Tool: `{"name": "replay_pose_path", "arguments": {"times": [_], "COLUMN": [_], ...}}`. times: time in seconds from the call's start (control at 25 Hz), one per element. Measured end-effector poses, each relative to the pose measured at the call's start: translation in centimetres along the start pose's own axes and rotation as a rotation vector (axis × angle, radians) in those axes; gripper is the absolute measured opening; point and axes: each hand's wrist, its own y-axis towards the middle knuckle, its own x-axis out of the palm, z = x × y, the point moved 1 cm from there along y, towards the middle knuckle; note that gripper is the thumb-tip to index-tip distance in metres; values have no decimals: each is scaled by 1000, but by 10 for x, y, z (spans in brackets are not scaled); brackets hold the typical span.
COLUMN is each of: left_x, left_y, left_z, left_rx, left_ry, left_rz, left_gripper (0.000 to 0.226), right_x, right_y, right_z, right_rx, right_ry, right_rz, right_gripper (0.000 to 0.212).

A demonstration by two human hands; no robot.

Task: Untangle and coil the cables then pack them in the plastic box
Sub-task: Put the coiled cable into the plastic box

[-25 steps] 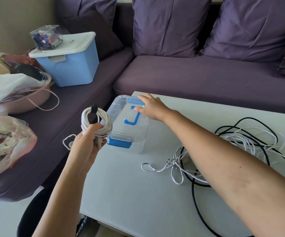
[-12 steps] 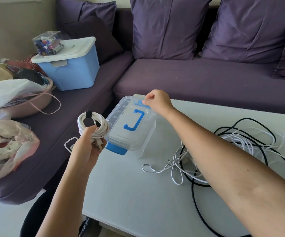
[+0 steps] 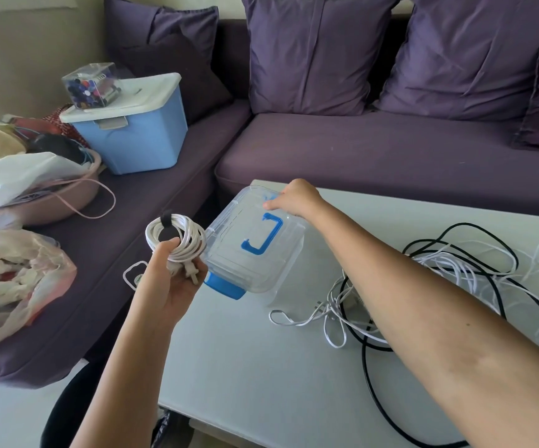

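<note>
Left grip is closed round the coiled white cable, lower left of centre, held up just beside the plastic box. I'd judge it's parked there to drop in once the lid opens.

The coil is tidy: several loops, black strap across the top, plug poking out under the fingers.

Right grip is curled over the box's far end, centre frame. It's probably on the far latch, but the fingertips are hidden behind the lid.

That hold tips the box: lid towards the camera, near blue latch low at the desk edge.

The box is clear plastic, lid on, blue handle flat on top, nothing visible inside.

The rest of the job sits at right: black and white cables in one tangle on the desk, uncoiled.

Risk: the box slides off the edge under a one-handed latch pull.
</note>
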Motion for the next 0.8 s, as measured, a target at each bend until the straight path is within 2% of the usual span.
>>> {"name": "replay_pose_path", "arguments": {"times": [0.2,0.28,0.36,0.44,0.56,0.68,0.8], "left_x": [-2,-2,-3,-2,0,6,12], "left_y": [-1,1,1,-1,-6,-14,-23], "left_z": [1,2,4,7,11,13,16], "left_rx": [-66,-81,-119,-156,-169,-143,-83], "left_ry": [-46,-33,34,110,157,177,158], "left_rz": [-24,-29,-35,-27,-17,-50,-105], "left_gripper": [18,21,20,17,16,21,31], "right_x": [-8,-10,-9,-7,-7,-8,-8], "right_y": [-2,-4,-5,-3,-3,-6,-9], "right_z": [-12,-15,-17,-19,-22,-26,-26], "right_rx": [-10,0,24,15,-10,-33,-42], "right_ry": [-138,-196,-218,-209,-195,-214,-242], "right_rz": [-19,-34,-45,-6,29,32,54], "right_gripper": [46,41,48,44,59,35,45]}}
